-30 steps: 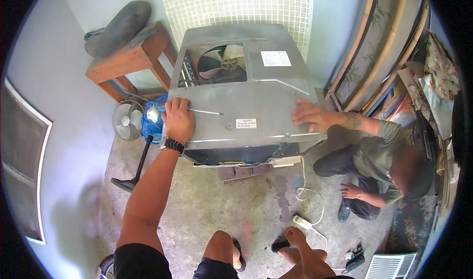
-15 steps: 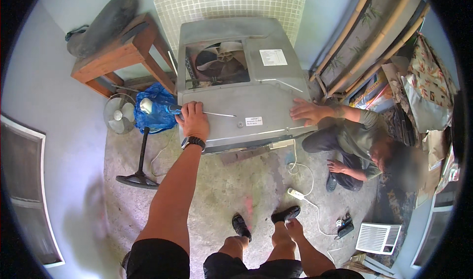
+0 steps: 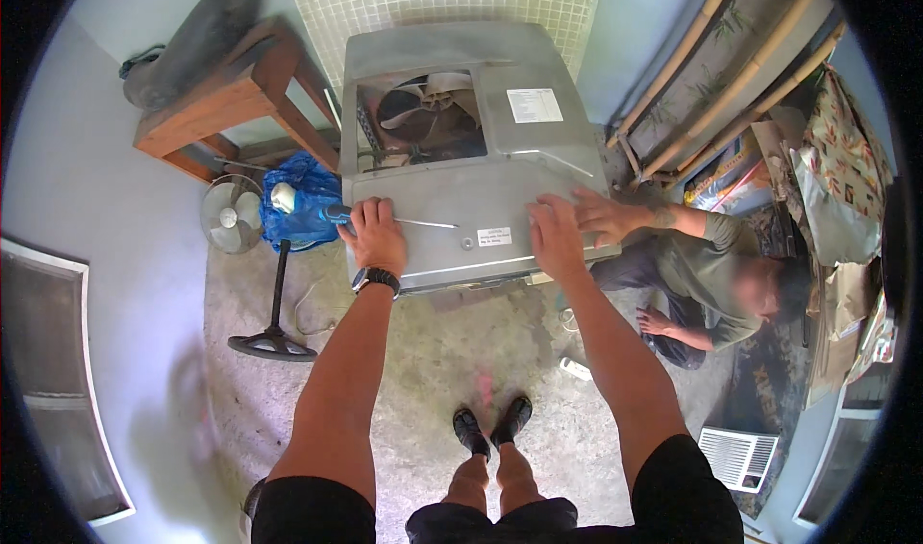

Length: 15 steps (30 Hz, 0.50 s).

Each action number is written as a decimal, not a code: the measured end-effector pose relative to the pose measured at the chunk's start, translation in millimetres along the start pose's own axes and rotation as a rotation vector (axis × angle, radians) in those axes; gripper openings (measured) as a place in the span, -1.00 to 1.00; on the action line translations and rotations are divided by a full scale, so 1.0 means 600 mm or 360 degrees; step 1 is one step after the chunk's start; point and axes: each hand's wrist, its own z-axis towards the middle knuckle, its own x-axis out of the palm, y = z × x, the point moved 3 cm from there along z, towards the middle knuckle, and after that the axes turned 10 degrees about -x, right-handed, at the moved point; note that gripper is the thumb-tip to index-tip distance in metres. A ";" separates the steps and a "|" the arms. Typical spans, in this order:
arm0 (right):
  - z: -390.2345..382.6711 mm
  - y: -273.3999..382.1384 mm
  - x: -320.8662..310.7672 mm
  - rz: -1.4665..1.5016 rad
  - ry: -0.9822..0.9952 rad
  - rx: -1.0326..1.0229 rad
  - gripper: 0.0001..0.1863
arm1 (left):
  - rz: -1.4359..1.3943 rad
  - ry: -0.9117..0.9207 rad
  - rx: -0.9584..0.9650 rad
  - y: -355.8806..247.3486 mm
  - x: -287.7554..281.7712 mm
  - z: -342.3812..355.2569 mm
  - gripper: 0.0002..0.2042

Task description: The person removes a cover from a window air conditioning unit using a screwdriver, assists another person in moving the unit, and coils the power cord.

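In front of me stands a grey metal air conditioner casing [image 3: 433,193] with a square opening in its top. A fan [image 3: 437,111] shows inside that opening. My left hand [image 3: 377,236] rests on the casing's near left part, closed on a screwdriver [image 3: 428,224] with a blue handle; its thin shaft points right across the metal. My right hand [image 3: 558,238] lies on the near right part, fingers stretched over the top, holding nothing. Just right of it, almost touching, a crouching co-worker's hand [image 3: 606,219] also lies on the casing.
A pedestal fan [image 3: 231,215] and blue plastic bag [image 3: 298,203] are left, below a wooden stand [image 3: 216,121]. Its black base [image 3: 272,345] lies nearer me. The co-worker [image 3: 711,275] crouches at right by stacked cardboard [image 3: 851,304]. A white louvred panel [image 3: 737,458] lies lower right.
My right hand has come up from beside my leg onto the casing. My right foot has stepped in beside the left. The left hand keeps the screwdriver in place.
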 end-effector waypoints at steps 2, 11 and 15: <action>0.002 -0.009 0.031 0.0008 0.0172 -0.0034 -0.61 | -0.0005 -0.0025 -0.0014 0.003 -0.001 0.002 -0.59; 0.006 -0.011 0.041 0.0013 0.0257 -0.0005 -0.59 | -0.0071 -0.0042 -0.0069 0.006 -0.004 0.005 -0.58; 0.009 -0.012 0.041 -0.0018 0.0297 0.0013 -0.60 | -0.0086 -0.0039 -0.0058 0.002 -0.006 0.008 -0.58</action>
